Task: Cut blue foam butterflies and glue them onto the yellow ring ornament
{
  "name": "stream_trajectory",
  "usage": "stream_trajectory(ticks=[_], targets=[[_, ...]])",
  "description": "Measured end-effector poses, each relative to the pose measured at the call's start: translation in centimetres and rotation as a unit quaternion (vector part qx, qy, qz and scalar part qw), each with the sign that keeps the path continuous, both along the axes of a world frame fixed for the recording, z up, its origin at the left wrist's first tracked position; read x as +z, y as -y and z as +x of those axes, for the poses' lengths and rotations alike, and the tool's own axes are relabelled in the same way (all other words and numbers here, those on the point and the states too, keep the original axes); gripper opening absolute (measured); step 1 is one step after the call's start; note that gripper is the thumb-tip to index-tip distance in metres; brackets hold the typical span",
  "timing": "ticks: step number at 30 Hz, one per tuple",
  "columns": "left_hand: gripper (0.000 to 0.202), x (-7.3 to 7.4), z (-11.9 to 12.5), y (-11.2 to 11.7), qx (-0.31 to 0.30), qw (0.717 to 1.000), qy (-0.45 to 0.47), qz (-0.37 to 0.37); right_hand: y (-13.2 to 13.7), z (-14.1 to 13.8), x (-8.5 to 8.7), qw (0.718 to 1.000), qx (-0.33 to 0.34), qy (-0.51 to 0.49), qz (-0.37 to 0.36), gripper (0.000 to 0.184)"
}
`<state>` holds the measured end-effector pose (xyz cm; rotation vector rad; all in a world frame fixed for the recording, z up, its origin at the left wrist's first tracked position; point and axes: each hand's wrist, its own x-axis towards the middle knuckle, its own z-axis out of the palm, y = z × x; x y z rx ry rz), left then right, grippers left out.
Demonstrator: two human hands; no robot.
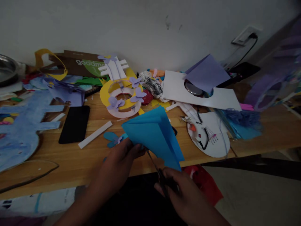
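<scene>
Folded blue paper (150,128) is pinched at its lower left edge by my left hand (123,157), in front of the table's near edge. My right hand (177,185) grips dark-handled scissors (154,161), whose blades point up and left at the paper's lower edge, close to my left fingers. How far the blades are parted I cannot tell. A curved notch shows in the paper's lower edge, right of the blades. Just behind my left hand, a blue paper butterfly (111,139) with a small purple middle lies on the wooden table (98,110).
A black phone (74,124) and a white strip (95,135) lie to the left. Behind the blue paper sits a yellow and white ring with purple butterflies (124,99). White board with a cut-out (202,97) and a round white piece (211,138) lie to the right.
</scene>
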<state>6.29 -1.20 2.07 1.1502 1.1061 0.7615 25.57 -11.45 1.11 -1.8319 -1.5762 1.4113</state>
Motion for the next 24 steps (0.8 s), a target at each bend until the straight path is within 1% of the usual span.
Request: stream_trajectory(ticks=[3,5,7,10,13,16,18,20,22,24], targets=[[0.018,-0.1,0.1,0.4,-0.03,0.999,-0.011,0.009,0.0,-0.1,-0.1,1.0,-0.01,-0.007,0.002,0.018],[0.017,-0.2,0.3,0.6,-0.053,0.998,-0.021,0.019,-0.1,-0.2,0.0,1.0,-0.025,-0.007,0.014,0.017],[0.018,-0.2,0.3,0.8,-0.076,0.996,-0.038,0.03,-0.3,-0.3,0.1,0.999,-0.026,-0.006,0.031,0.015],[0.02,-0.2,0.0,0.8,-0.106,0.988,-0.1,0.051,-0.6,-0.2,0.3,0.998,-0.026,0.002,0.053,0.018],[0.024,-0.1,-0.7,0.5,-0.136,0.976,-0.164,0.053,-0.7,0.1,0.2,0.998,-0.032,0.015,0.054,0.023],[0.025,0.0,-1.2,0.1,-0.154,0.972,-0.171,0.049,-0.8,0.4,-0.1,0.997,-0.024,0.029,0.06,0.025],[0.025,-0.1,-1.0,0.0,-0.155,0.978,-0.135,0.028,-1.0,0.4,-0.3,0.997,-0.033,0.017,0.064,0.026],[0.025,-0.5,-0.2,0.4,-0.131,0.99,-0.041,-0.027,-1.1,0.3,-0.5,0.997,-0.05,-0.001,0.059,0.026],[0.024,-1.2,1.0,1.2,-0.063,0.99,0.085,-0.096,-1.3,0.3,-0.6,0.997,-0.06,-0.014,0.054,0.025],[0.024,-2.0,2.2,2.2,0.02,0.973,0.18,-0.141,-1.3,0.4,-0.6,0.997,-0.058,-0.024,0.051,0.027]])
